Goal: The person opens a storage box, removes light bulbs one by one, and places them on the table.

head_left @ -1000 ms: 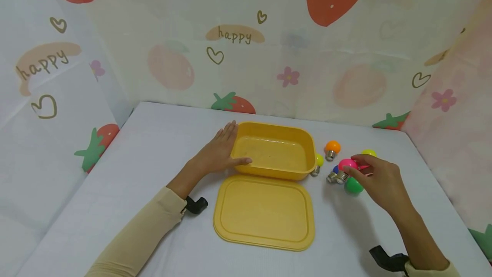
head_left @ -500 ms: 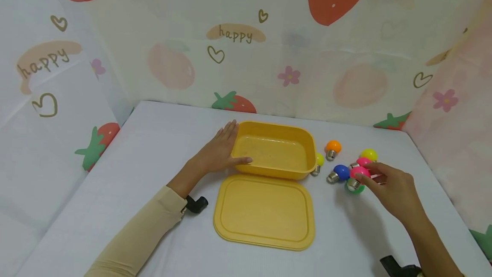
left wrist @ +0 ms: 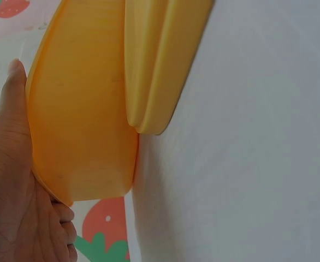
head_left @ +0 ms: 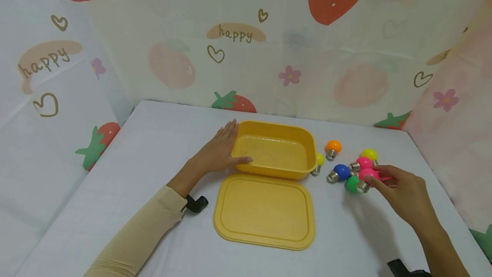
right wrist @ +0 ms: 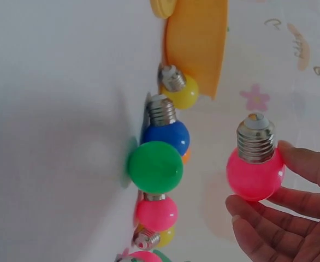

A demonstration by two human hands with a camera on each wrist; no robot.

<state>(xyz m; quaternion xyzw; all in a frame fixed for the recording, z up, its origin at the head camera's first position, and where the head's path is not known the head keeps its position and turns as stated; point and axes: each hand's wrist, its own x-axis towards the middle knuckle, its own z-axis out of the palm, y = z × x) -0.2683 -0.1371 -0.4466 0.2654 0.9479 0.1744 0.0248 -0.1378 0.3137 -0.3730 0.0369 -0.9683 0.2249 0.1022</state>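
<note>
My right hand pinches a pink light bulb between thumb and fingers. In the right wrist view the held pink bulb shows its silver screw base pointing up, raised beside the other bulbs. Under and behind it in the head view lie a green bulb, a second pink bulb and a blue bulb. My left hand lies with straight fingers along the left end of an open yellow plastic box, its thumb over the front rim. The left wrist view shows the palm against the box.
The box's yellow lid lies flat in front of it. An orange bulb and a yellow bulb are by the box's right end. Another yellow bulb lies farther right. A printed cloth wall stands behind the table.
My right hand has carried the pink bulb to the right and slightly nearer, uncovering the blue bulb and the second pink one. The left hand and the box have stayed in place.
</note>
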